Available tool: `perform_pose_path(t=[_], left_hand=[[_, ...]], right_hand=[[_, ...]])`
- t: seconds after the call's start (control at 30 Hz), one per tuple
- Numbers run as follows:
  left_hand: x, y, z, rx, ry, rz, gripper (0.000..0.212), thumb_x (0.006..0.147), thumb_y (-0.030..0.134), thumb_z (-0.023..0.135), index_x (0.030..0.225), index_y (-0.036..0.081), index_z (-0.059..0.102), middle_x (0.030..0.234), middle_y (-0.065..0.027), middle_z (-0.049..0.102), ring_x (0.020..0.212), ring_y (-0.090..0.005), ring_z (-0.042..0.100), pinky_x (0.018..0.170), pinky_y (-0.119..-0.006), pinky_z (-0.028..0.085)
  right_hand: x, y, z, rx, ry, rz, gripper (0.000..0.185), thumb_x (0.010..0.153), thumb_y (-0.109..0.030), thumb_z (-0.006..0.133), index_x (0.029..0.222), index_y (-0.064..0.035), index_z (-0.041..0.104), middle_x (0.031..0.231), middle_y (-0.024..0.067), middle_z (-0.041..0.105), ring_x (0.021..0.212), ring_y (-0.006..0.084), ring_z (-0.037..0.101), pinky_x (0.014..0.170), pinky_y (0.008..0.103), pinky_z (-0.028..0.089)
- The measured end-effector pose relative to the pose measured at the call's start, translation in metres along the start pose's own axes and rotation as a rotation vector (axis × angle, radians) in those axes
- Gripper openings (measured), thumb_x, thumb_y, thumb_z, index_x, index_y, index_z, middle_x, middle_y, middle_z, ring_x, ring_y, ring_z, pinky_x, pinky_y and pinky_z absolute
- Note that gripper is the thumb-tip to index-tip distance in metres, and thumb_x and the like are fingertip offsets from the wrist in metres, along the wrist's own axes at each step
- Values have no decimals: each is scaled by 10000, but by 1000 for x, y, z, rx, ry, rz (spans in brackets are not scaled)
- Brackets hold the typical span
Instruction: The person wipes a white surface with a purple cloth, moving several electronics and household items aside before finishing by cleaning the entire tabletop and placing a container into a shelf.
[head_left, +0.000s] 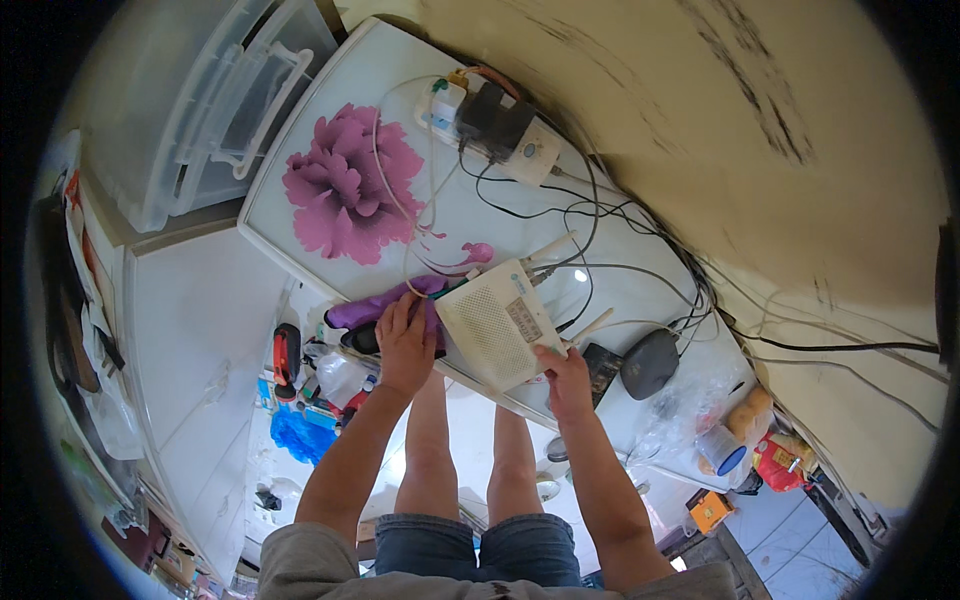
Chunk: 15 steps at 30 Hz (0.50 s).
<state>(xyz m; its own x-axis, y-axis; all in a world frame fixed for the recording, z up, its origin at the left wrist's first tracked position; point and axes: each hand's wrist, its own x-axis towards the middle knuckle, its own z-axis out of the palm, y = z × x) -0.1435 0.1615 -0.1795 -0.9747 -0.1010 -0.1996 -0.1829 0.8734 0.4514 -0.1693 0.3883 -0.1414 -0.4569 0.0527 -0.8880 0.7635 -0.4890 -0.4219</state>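
Note:
A white router with antennas and plugged-in cables lies tilted near the front edge of a white table printed with a purple flower. My right hand grips its near right corner, thumb on top. My left hand rests on a purple cloth item and a black object beside the router's left side; its fingertips are near a thin pale cable, and whether they hold anything is unclear. Right of my right hand are a dark flat object and a dark grey rounded device.
A white power strip with black adapters sits at the back. Tangled cables run along the wall. Clear plastic drawers stand left. A plastic bag and a blue-rimmed container are at right. A blue bag lies below.

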Motion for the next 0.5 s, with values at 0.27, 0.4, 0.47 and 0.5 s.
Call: perform_pose_path(t=[0.27, 0.4, 0.47, 0.5], left_hand=[[-15, 33, 22, 21, 62, 63, 520, 719, 185, 535, 1212, 43, 447, 1286, -114, 370, 1167, -319, 339, 970, -451, 268], [19, 67, 56, 93, 200, 233, 504, 748, 269, 493, 1202, 54, 457, 1291, -114, 376, 1176, -290, 357, 969, -445, 277], [57, 91, 79, 55, 247, 323, 496, 762, 289, 475, 1203, 62, 456, 1287, -102, 384, 1172, -269, 366, 970, -434, 276], [79, 98, 82, 24, 267, 362, 495, 770, 303, 466, 1205, 68, 453, 1287, -91, 387, 1172, -255, 368, 970, -427, 274]], right_hand=[[-23, -43, -24, -88, -244, -63, 366, 668, -31, 694, 969, 15, 491, 907, 91, 583, 827, 155, 563, 763, 256, 432], [-30, -61, -40, -106, -324, -54, 463, 648, -47, 710, 1034, 39, 469, 978, 110, 578, 915, 194, 564, 827, 289, 430], [-25, -66, -49, -118, -348, -75, 521, 639, -64, 720, 1077, 50, 462, 1011, 116, 578, 939, 210, 567, 841, 306, 435], [-24, -70, -43, -124, -380, -80, 522, 637, -65, 721, 1078, 44, 463, 1012, 115, 577, 937, 212, 568, 838, 311, 439]])
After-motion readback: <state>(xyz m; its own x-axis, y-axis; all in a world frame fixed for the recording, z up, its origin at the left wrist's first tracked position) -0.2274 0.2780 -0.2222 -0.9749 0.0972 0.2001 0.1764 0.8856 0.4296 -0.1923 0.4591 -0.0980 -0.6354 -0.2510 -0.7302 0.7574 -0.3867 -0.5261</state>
